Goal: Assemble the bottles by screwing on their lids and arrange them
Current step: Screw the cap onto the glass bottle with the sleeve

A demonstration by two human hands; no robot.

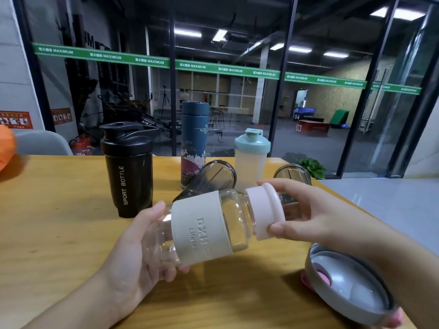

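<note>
My left hand (135,245) holds a clear glass bottle (204,231) with a pale grey sleeve, tipped on its side above the wooden table (59,222). My right hand (306,214) grips the pale pink lid (264,211) on the bottle's neck, thumb below and fingers over the top. Behind stand a black "SPORT BOTTLE" shaker (128,169), a tall blue patterned flask (194,141) and a frosted shaker with a light blue lid (251,155), all capped. Two dark smoky bottles (213,176) (293,174) lie behind the held bottle.
A grey lid with a pink part (344,281) lies upside down at the table's right front edge. An orange object (6,148) shows at the far left. A grey chair back (42,143) and a glass wall are behind the table.
</note>
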